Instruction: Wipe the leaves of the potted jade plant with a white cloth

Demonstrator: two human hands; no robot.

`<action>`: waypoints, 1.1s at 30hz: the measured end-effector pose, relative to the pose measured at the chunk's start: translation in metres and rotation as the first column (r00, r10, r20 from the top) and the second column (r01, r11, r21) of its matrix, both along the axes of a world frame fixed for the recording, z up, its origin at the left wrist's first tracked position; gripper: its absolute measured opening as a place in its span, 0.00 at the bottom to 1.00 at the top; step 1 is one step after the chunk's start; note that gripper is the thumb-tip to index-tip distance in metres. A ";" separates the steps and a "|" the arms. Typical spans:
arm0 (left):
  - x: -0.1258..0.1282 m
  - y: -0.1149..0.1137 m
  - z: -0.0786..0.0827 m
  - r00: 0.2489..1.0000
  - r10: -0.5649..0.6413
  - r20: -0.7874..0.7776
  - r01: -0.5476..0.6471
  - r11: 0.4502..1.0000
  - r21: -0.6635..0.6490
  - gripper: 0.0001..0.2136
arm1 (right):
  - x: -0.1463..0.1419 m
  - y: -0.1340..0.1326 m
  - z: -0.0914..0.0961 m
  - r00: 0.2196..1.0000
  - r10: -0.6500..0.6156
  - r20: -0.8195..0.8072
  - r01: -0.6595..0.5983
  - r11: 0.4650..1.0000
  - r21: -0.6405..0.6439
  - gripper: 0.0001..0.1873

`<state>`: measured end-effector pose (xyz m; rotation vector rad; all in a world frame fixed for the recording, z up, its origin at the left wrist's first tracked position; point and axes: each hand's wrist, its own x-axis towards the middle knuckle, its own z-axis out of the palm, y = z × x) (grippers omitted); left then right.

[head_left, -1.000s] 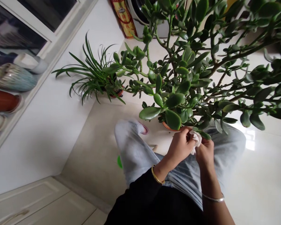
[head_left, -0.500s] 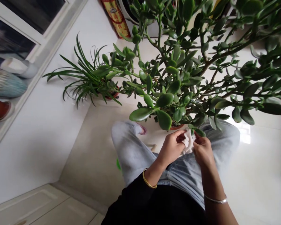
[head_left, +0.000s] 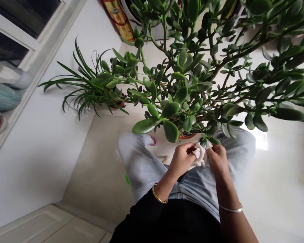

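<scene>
My left hand is closed, its thumb and fingers pinching a crumpled white cloth. My right hand is closed on the other side of the same cloth, at a low leaf of the jade plant. A small dark green leaf shows against the cloth between both hands. Exactly how the right fingertips lie on the leaf is hidden. The jade plant's brown pot shows partly under the foliage, just ahead of my hands.
A spiky long-leafed plant stands by the white wall to the left. Pots, one of them blue-glazed, line the window sill. A red and yellow package is at the back. My jeans-clad knees flank the pot.
The view has shifted slightly, so the plants sit further left. The cloth has been drawn a little toward my left hand, and more of the small leaf shows between the hands.
</scene>
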<state>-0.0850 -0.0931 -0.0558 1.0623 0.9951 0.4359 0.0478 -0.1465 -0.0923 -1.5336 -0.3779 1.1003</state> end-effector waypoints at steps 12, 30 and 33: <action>-0.022 -0.004 0.002 0.997 -0.041 0.068 0.045 0.997 -0.057 0.15 | 0.002 -0.022 -0.008 0.973 0.039 -0.227 -0.023 0.997 0.071 0.25; -0.006 -0.004 0.021 0.994 0.110 -0.022 -0.096 0.934 0.345 0.20 | 0.000 -0.037 -0.009 0.956 -0.282 0.080 0.273 0.956 0.109 0.20; 0.003 0.003 0.026 0.989 0.097 -0.109 -0.031 0.871 0.490 0.20 | -0.001 -0.020 -0.004 0.943 -0.280 0.181 0.259 0.957 0.131 0.19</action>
